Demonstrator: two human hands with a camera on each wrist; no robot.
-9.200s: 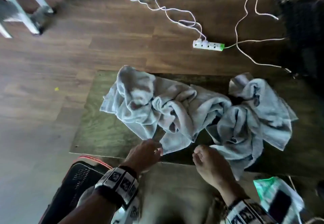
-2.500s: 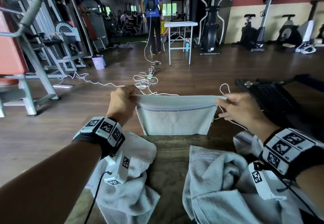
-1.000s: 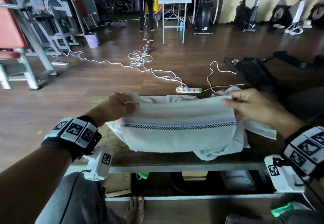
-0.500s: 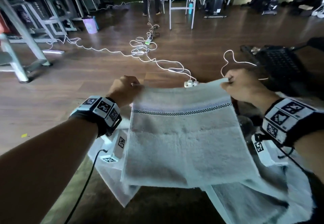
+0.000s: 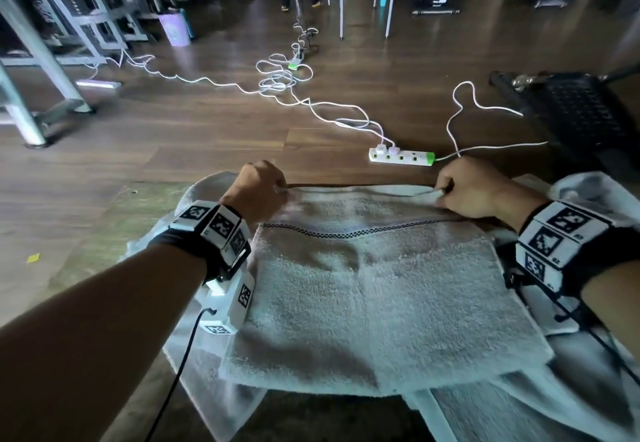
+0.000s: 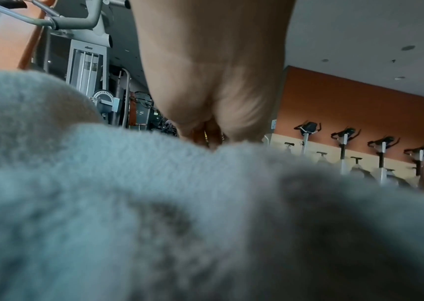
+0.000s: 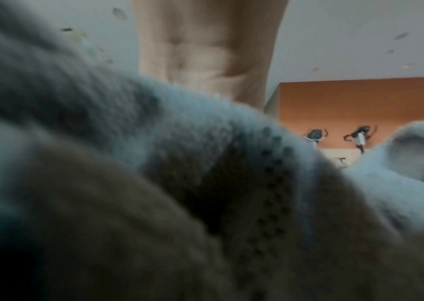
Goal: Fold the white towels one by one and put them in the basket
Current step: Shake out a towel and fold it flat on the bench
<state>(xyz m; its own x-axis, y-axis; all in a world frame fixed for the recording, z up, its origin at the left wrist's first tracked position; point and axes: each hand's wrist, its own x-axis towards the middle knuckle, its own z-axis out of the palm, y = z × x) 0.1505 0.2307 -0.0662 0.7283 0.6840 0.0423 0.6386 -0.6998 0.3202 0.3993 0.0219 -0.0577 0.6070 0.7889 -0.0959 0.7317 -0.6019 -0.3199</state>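
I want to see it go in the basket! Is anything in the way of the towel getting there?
Cannot tell: no basket shows in any view. Both hands, left hand and right hand, pinch the folded towel's far corners; it lies on other towels.

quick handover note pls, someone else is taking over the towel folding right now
Left hand grips the far left corner of the towel; right hand pinches the far right corner.
The towel lies flat on the table, over other unfolded towels.
Done: this towel looks folded once and laid down.
Left: finish folding it, put it in the basket (not in view), then fold the rest.
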